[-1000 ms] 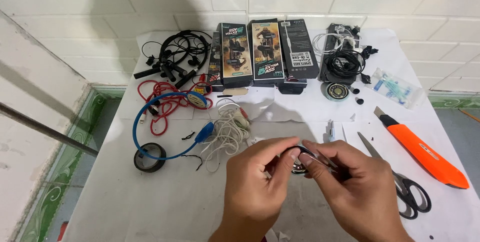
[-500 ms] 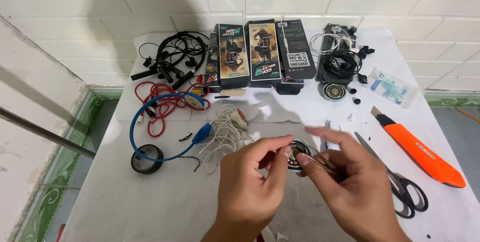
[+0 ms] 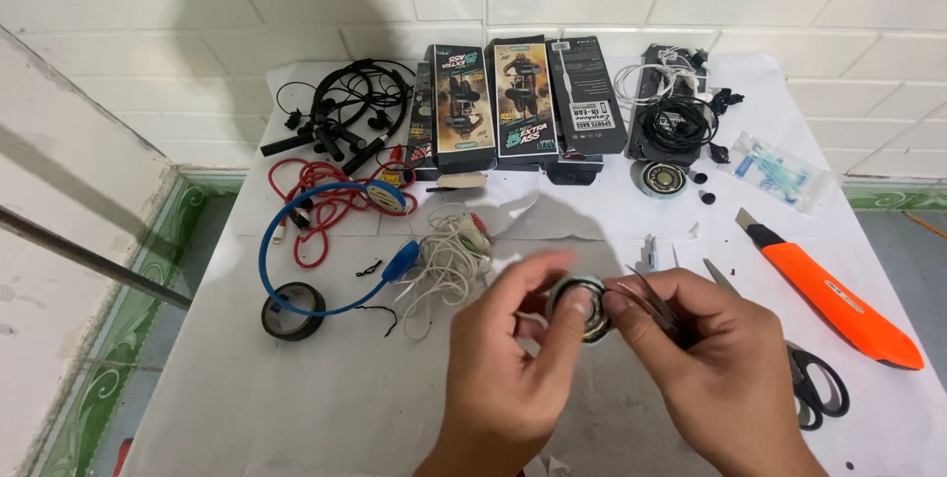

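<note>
Both hands meet over the middle of the white table (image 3: 296, 408), pinching the same small round thing between them: a black disc with a shiny metal ring (image 3: 582, 301), maybe a little speaker driver, hard to say for sure. The left hand (image 3: 513, 368) is closed on its near-left edge with thumb and forefinger, and the right hand (image 3: 710, 368) is closed too, its fingertips touching the disc's right side while also holding thin metal tweezers (image 3: 651, 301) whose tips point at the disc. So the disc sits right in the grip, lifted just off the table, in front of everything else. Just left of the grip and a bit further away there's a tangle of white cable (image 3: 449, 265), with a blue headband-style headphone (image 3: 326, 260) curving round beside it and a roll of black tape (image 3: 293, 310) at its near end. Further back on that side is red wire (image 3: 316, 206) and a bunch of black earphones (image 3: 345, 117). Straight behind the grip stand three dark product boxes (image 3: 523, 102) against the wall. To the right of the grip lie black-handled scissors (image 3: 814, 378), touching the right hand's far side, then an orange utility knife (image 3: 838, 299) well out to the right. Behind-right there's another black cable bundle (image 3: 676, 122), a small round bearing-looking piece (image 3: 661, 179) and a clear plastic bag (image 3: 779, 171).
</note>
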